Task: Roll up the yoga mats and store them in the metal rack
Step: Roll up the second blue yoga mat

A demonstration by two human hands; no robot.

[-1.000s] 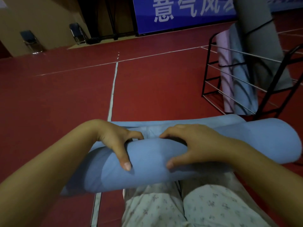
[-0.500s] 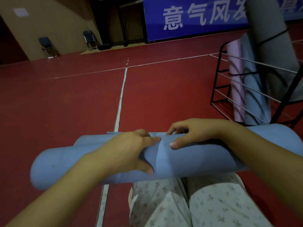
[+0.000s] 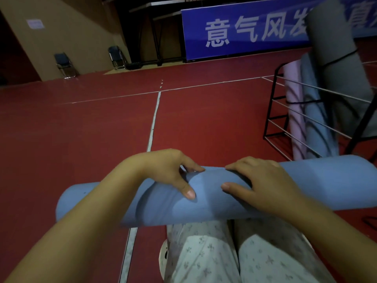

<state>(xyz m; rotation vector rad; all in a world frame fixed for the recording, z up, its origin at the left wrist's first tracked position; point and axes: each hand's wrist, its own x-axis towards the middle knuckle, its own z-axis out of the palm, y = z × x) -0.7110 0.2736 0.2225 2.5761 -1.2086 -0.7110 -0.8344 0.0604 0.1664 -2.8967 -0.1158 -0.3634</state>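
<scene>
Left hand [image 3: 171, 172] and right hand [image 3: 259, 184], fingers curled over the top and thumbs on the near side, grip the rolled blue mat [image 3: 204, 199] lying across the knees; metal rack [image 3: 273, 111] far right.

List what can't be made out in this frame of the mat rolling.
- Blue yoga mat: right end cut off by the frame edge, head view.
- Left hand and right hand: fingers curl over the roll, tips hidden.
- Metal rack: far side off-frame.
- Grey mat: top cut off.
</scene>
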